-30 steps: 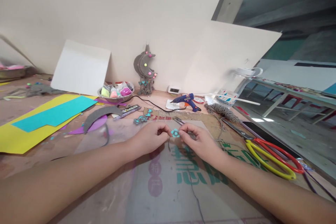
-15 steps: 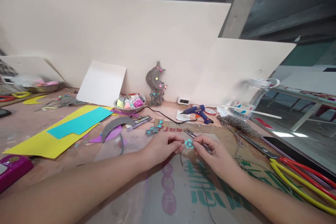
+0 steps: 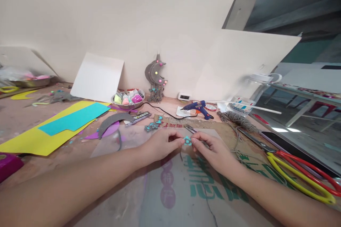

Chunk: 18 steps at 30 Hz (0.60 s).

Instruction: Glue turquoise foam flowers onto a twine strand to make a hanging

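A small turquoise flower-shaped piece with a grey outline (image 3: 187, 140) is pinched between both hands above a translucent sheet (image 3: 157, 184). My left hand (image 3: 162, 143) grips its left edge with thumb and fingertips. From the other side, my right hand (image 3: 209, 147) holds the right edge, fingers closed. A length of grey yarn (image 3: 206, 195) lies on the sheet below. Just behind the hands rest tweezers (image 3: 190, 128), partly hidden. Several similar turquoise pieces (image 3: 153, 126) lie beyond my left hand.
A blue glue gun (image 3: 198, 108) stands behind the hands. Scissors (image 3: 301, 170) and grey yarn (image 3: 237, 120) lie at right. Yellow sheet (image 3: 61, 138), turquoise sheet (image 3: 77, 118) and grey crescent (image 3: 113, 120) are at left. A decorated moon (image 3: 156, 74) leans on the white board (image 3: 106, 17).
The camera view has tipped down and shifted slightly right. Both hands stay at the flower piece; the right fingers have closed in further around its edge.
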Each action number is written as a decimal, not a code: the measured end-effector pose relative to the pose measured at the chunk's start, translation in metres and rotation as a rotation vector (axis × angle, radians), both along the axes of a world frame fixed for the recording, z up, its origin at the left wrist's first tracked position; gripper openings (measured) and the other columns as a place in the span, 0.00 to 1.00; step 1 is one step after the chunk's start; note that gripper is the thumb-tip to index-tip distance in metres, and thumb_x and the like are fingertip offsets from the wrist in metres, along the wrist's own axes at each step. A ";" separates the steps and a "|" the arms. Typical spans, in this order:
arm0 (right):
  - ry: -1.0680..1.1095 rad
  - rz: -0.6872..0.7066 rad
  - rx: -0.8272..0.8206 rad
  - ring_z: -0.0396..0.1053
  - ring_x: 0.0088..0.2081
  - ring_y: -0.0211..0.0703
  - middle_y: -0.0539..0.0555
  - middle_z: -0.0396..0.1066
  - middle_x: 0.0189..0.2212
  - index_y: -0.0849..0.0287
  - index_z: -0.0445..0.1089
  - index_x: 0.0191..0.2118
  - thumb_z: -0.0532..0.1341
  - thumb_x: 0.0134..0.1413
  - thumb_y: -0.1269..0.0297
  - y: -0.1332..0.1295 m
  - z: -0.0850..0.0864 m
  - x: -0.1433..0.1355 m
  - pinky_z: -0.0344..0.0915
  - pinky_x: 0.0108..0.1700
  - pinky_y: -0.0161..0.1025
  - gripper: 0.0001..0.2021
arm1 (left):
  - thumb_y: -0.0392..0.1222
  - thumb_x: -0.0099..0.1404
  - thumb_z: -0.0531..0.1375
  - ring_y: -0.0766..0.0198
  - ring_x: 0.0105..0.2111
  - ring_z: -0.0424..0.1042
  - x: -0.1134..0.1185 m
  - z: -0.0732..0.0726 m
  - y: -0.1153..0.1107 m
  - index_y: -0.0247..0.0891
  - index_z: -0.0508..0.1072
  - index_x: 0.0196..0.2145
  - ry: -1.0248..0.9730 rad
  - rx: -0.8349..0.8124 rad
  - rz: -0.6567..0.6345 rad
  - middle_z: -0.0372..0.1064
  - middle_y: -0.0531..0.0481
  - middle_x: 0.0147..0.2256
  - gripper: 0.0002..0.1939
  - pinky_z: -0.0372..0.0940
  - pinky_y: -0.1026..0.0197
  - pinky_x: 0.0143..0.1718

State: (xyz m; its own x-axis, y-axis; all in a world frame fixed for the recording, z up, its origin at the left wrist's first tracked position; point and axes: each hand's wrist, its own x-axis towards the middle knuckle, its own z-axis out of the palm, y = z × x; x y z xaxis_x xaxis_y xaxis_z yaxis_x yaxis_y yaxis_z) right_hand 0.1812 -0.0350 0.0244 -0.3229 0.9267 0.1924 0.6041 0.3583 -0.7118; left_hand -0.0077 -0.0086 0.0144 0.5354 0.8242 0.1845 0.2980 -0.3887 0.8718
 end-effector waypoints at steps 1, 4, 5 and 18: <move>-0.014 0.007 0.016 0.58 0.24 0.35 0.46 0.59 0.20 0.59 0.62 0.26 0.50 0.59 0.58 0.000 0.000 0.001 0.55 0.27 0.31 0.14 | 0.45 0.59 0.52 0.70 0.21 0.58 0.000 -0.001 0.000 0.34 0.69 0.28 -0.010 0.004 0.001 0.61 0.55 0.21 0.12 0.52 0.68 0.21; -0.028 0.008 0.094 0.60 0.26 0.36 0.48 0.61 0.21 0.59 0.62 0.25 0.47 0.60 0.59 0.001 0.000 0.003 0.57 0.29 0.32 0.16 | 0.47 0.59 0.52 0.72 0.19 0.56 0.001 -0.003 0.001 0.35 0.67 0.27 -0.074 -0.048 0.028 0.59 0.56 0.20 0.12 0.51 0.69 0.19; -0.024 -0.003 0.122 0.61 0.27 0.36 0.49 0.62 0.22 0.60 0.63 0.25 0.47 0.61 0.60 0.001 0.000 0.004 0.58 0.31 0.33 0.16 | 0.48 0.59 0.52 0.72 0.18 0.56 0.001 -0.005 0.002 0.36 0.66 0.27 -0.094 -0.077 0.031 0.59 0.56 0.20 0.12 0.51 0.69 0.19; -0.388 0.353 0.372 0.62 0.45 0.42 0.54 0.66 0.40 0.55 0.69 0.40 0.53 0.58 0.65 -0.004 -0.004 -0.005 0.57 0.48 0.43 0.09 | 0.49 0.59 0.55 0.74 0.15 0.54 0.001 -0.005 0.004 0.38 0.62 0.29 -0.201 -0.216 0.099 0.56 0.58 0.17 0.12 0.51 0.71 0.15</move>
State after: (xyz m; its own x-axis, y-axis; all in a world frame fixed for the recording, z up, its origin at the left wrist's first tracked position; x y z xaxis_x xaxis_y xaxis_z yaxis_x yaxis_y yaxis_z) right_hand 0.1763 -0.0391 0.0206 -0.7070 0.6456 0.2886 0.5933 0.7636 -0.2548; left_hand -0.0071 -0.0042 0.0092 0.4212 0.9021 0.0934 0.1387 -0.1658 0.9764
